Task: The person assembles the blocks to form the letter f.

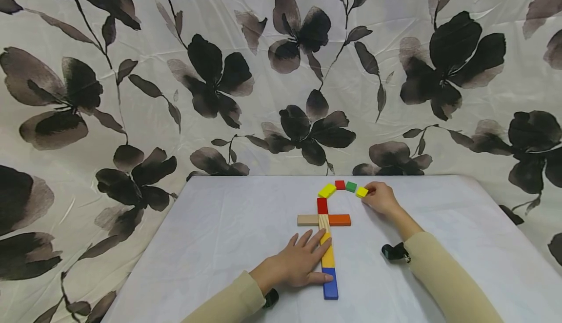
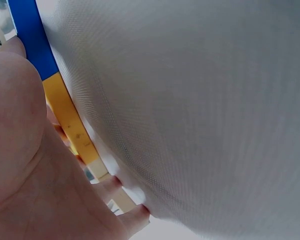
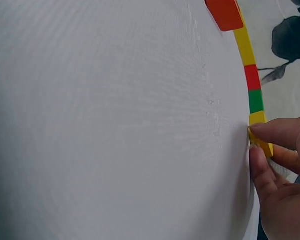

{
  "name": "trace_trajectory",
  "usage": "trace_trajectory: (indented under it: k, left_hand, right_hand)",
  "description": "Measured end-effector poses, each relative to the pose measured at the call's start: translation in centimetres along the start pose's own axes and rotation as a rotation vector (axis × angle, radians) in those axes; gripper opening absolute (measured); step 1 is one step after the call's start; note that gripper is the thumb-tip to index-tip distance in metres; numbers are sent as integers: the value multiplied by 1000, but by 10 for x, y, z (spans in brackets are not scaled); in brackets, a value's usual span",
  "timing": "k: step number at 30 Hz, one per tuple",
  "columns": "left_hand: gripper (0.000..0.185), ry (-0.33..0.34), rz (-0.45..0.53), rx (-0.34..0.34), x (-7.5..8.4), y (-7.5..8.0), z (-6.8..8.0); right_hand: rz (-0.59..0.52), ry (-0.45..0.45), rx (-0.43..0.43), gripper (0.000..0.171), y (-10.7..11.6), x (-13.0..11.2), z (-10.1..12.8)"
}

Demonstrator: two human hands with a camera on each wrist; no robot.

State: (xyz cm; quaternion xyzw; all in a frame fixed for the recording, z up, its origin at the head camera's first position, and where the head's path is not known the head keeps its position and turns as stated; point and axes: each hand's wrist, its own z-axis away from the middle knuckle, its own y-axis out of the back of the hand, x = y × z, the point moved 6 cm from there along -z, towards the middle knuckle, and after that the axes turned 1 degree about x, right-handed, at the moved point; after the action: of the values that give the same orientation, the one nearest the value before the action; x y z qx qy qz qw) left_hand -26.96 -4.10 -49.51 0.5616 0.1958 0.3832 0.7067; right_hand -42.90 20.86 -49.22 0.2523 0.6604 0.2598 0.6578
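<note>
Near the far edge of the table (image 1: pixel 228 225), the right hand (image 1: pixel 381 198) pinches a small yellow block (image 1: pixel 362 192) between thumb and fingers (image 3: pixel 277 134); this block is the right end of a small arc with a green block (image 1: pixel 351 186), a red block (image 1: pixel 340 184) and another yellow block (image 1: pixel 327 191). Toward the near edge, the left hand (image 1: pixel 298 264) lies flat with its fingers spread, and its fingertips rest on the long orange-yellow block (image 1: pixel 327 254). This block lies in a straight line between the blue block (image 1: pixel 331 284) and the pale wooden block (image 1: pixel 323 222), under a crossbar of blocks.
</note>
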Motion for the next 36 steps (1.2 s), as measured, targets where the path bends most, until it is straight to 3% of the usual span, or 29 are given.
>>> trace_trajectory:
  k: [16,36]
  left_hand:
    - [90,6,-12,-2,0,0,0]
    - [90,3,-2,-9,0,0,1]
  right_hand:
    - [-9,-36,57,40,-2,-3,-3]
    - [-4,-41,65,43,-3,-3,-1]
